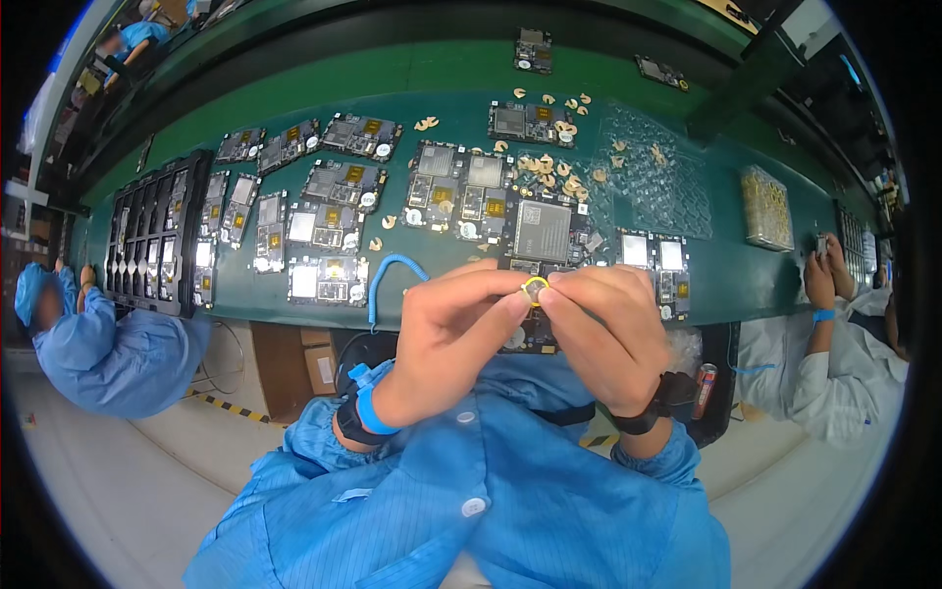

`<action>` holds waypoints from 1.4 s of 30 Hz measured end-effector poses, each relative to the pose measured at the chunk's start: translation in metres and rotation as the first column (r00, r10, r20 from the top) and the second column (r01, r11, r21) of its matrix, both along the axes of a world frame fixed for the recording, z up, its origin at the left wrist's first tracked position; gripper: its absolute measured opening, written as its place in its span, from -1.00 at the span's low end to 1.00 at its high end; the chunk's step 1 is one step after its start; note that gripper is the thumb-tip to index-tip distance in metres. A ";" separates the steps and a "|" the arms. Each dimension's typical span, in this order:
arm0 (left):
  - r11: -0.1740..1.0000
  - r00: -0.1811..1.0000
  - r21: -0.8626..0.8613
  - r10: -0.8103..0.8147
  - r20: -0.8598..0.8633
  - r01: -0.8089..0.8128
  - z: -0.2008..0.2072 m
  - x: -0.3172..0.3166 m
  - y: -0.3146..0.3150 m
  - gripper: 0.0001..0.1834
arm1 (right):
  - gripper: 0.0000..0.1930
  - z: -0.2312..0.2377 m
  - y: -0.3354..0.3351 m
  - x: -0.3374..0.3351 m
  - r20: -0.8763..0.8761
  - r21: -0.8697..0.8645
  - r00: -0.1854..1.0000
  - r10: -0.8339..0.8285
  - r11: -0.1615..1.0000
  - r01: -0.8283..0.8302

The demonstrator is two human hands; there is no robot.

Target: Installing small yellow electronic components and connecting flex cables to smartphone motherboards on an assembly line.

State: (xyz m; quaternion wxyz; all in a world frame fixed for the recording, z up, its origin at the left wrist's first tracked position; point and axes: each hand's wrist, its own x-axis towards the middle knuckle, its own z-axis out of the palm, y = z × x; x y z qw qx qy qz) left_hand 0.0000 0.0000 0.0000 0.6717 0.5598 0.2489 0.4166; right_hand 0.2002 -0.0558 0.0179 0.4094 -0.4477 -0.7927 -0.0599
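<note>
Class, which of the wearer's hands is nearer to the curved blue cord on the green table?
Left. The left hand is just to the right of the blue cord; the right hand is farther right, beyond the left hand.

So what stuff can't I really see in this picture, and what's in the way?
Head view, round piece: its sides are covered by fingers of the left hand and right hand.
Head view, circuit board: its lower part is partly hidden by both hands.
Head view, co-worker's little thing: too small, partly behind fingers.
Head view, clear box: insides too blurry.
</note>
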 end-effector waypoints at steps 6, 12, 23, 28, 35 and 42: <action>0.999 0.998 0.005 0.053 -0.028 -0.053 0.001 -0.007 0.005 -0.81 | -0.67 -0.004 0.005 -0.021 -0.204 0.001 0.977 -0.061 0.998 0.062; 0.999 0.998 -0.011 0.050 0.031 -0.050 0.001 -0.001 0.004 -0.80 | -0.85 0.003 0.003 -0.020 -0.481 -0.385 0.854 -0.198 0.923 -0.002; 0.987 0.972 0.119 0.130 -0.197 -0.108 -0.003 -0.002 0.004 -0.83 | -0.86 0.007 0.010 -0.011 -0.402 -0.433 0.904 -0.141 0.900 -0.052; 0.977 0.971 0.028 0.215 -0.101 -0.213 -0.010 0.005 -0.004 -0.83 | -0.84 -0.006 0.005 -0.018 -0.430 -0.424 0.885 -0.181 0.905 -0.021; 0.928 0.931 0.367 0.190 -0.312 -0.066 0.002 -0.012 0.019 -0.85 | -0.89 0.017 0.017 0.007 -0.225 -0.535 0.974 0.024 0.832 -0.144; 0.903 0.914 0.390 -0.005 -0.406 0.178 0.001 -0.017 0.017 -0.91 | -0.92 0.047 0.031 0.008 0.131 -0.553 0.969 0.209 0.827 -0.103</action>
